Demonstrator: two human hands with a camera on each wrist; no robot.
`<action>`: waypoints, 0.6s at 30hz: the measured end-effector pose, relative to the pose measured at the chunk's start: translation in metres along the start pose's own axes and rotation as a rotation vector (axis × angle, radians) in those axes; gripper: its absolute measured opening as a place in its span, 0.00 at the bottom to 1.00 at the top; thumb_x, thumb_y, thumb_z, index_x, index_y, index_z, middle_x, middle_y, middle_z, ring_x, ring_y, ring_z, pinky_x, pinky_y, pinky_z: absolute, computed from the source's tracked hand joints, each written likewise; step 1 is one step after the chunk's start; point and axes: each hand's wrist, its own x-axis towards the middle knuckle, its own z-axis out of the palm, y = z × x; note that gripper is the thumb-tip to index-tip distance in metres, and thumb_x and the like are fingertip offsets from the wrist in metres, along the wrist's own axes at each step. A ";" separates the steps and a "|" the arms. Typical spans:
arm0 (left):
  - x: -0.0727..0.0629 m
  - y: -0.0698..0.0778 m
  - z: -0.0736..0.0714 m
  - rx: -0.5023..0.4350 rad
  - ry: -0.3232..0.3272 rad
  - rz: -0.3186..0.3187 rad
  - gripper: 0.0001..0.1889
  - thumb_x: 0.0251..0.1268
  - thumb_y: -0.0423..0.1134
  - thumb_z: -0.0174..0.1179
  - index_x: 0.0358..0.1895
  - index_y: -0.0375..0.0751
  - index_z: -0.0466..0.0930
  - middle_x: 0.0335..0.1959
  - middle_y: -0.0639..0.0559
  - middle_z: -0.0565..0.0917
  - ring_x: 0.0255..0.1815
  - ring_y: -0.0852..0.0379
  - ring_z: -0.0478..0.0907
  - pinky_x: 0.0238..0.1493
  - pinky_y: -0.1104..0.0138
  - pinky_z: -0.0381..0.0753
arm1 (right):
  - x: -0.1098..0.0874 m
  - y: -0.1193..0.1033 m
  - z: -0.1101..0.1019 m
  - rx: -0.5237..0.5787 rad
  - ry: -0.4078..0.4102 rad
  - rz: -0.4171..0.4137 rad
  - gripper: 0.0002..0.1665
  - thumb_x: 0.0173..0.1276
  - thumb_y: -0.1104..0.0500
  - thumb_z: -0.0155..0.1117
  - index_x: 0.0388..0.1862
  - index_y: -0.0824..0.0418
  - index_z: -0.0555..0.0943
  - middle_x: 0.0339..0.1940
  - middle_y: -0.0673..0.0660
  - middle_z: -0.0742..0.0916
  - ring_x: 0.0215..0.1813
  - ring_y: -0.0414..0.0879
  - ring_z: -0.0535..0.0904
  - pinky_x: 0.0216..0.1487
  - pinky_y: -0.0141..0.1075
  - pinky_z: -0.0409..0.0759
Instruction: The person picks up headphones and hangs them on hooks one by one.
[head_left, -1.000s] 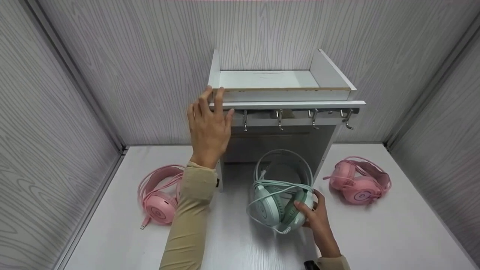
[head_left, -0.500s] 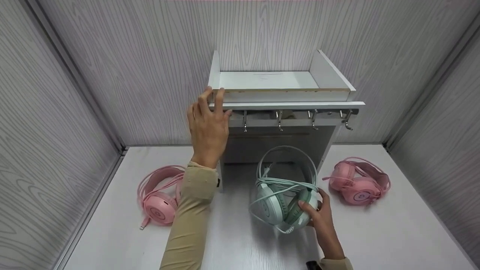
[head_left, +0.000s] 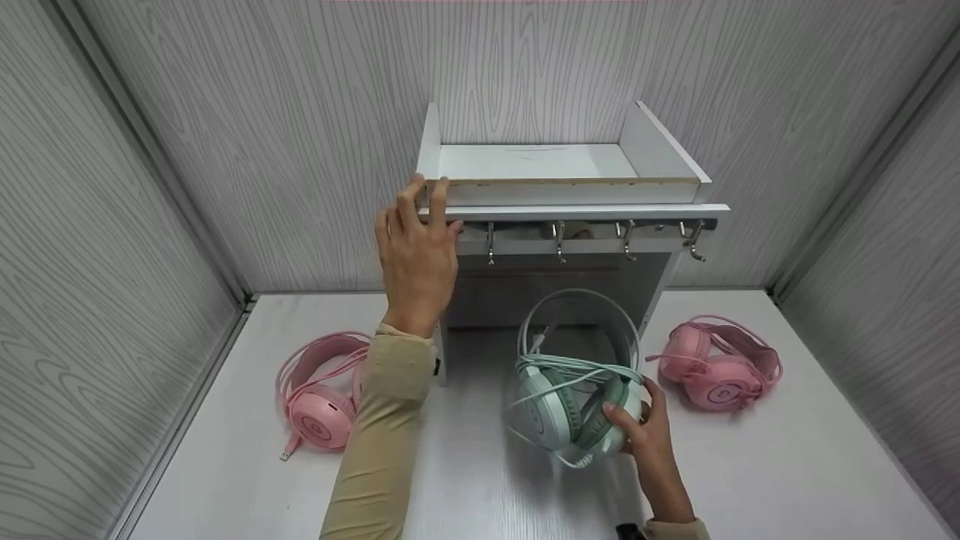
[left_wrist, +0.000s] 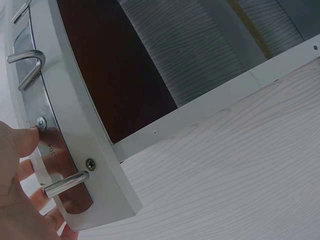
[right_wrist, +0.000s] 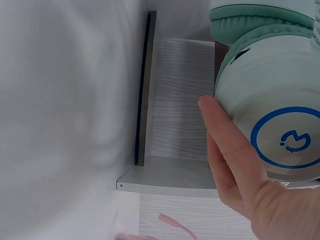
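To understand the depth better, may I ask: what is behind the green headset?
In the head view, the shaded inside of the rack shows behind and through the green headset. What lies directly behind its ear cups is covered.

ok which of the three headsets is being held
The mint-green headset, gripped in the right hand. The left pink headset and right pink headset lie on the table, with no hand holding them.

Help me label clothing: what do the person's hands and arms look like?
Left hand and right hand are gloveless. The left sleeve is plain, creased beige; the right sleeve, mostly out of frame, is also beige. A small black item shows at the right wrist, another at the left.
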 end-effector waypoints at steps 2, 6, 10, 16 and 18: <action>0.000 0.000 0.000 -0.012 -0.005 -0.002 0.26 0.79 0.45 0.53 0.74 0.43 0.64 0.68 0.37 0.64 0.62 0.38 0.70 0.69 0.48 0.61 | 0.000 0.000 -0.001 0.003 0.000 -0.003 0.51 0.69 0.57 0.61 0.82 0.63 0.44 0.68 0.74 0.71 0.54 0.51 0.78 0.37 0.40 0.83; 0.000 0.000 -0.001 -0.019 -0.007 -0.003 0.26 0.79 0.45 0.53 0.74 0.43 0.64 0.69 0.37 0.64 0.62 0.38 0.70 0.69 0.48 0.61 | -0.001 -0.001 -0.002 0.009 -0.004 -0.008 0.52 0.69 0.58 0.61 0.82 0.63 0.44 0.67 0.74 0.71 0.53 0.51 0.78 0.37 0.39 0.83; 0.000 0.000 -0.001 -0.024 -0.006 0.000 0.26 0.80 0.45 0.53 0.74 0.43 0.64 0.69 0.37 0.63 0.61 0.38 0.70 0.69 0.48 0.61 | -0.001 -0.002 -0.003 0.016 -0.005 -0.003 0.51 0.69 0.59 0.61 0.82 0.63 0.43 0.68 0.75 0.70 0.53 0.51 0.79 0.37 0.39 0.84; 0.000 0.000 -0.001 -0.041 -0.001 0.003 0.26 0.79 0.44 0.53 0.75 0.43 0.63 0.69 0.37 0.63 0.61 0.38 0.71 0.70 0.48 0.61 | -0.001 -0.003 -0.005 0.037 -0.001 -0.003 0.51 0.69 0.59 0.61 0.82 0.62 0.44 0.69 0.75 0.69 0.54 0.51 0.78 0.38 0.39 0.84; 0.000 -0.001 -0.001 -0.046 0.000 0.001 0.26 0.79 0.44 0.53 0.75 0.43 0.64 0.69 0.37 0.63 0.61 0.39 0.71 0.70 0.48 0.61 | -0.001 -0.003 -0.005 0.045 -0.004 -0.006 0.51 0.69 0.59 0.60 0.82 0.62 0.44 0.68 0.75 0.69 0.53 0.50 0.79 0.38 0.39 0.84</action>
